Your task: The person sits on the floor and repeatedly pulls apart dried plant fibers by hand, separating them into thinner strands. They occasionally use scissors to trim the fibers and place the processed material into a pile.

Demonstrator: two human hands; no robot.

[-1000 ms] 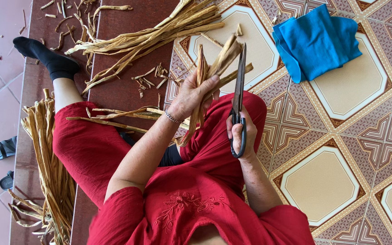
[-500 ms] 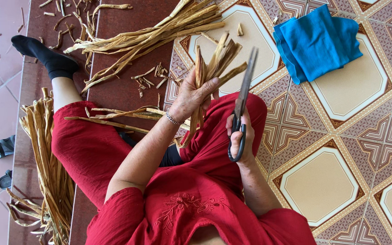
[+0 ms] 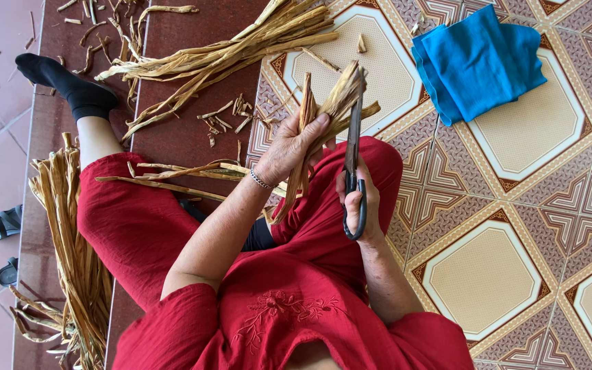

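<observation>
Dried leaf strips [image 3: 323,113], that little bundle is what's being worked on; only the one head view to go by, looking straight down at a seated person in red. The left hand [image 3: 289,147] has the bundle pinched tight, thumb across the front and fingers curled round behind, so it's fully closed on the strips just below their ragged tips; the bundle itself sits above the right knee, tips fanning out over the patterned tile floor [image 3: 508,274]. The right hand [image 3: 359,199] is wrapped through the loops of a pair of dark scissors [image 3: 353,157], fingers closed on the handles; the blades look nearly together and lie right along the bundle's right edge, touching it as far as I can tell.

My take on doing this bit well: keep the strips squeezed flat so they don't splay, keep the thumb well back from the blades, and cut square across so the ends come out even; I'd guess a loose grip would let the strips slide sideways.

Around it: a long heap of uncut strips [image 3: 227,48] up top on the brown mat [image 3: 186,137], short offcuts [image 3: 231,113] scattered near it, another pile [image 3: 70,247] by the left leg, a folded blue cloth [image 3: 477,62] well off to the right.
</observation>
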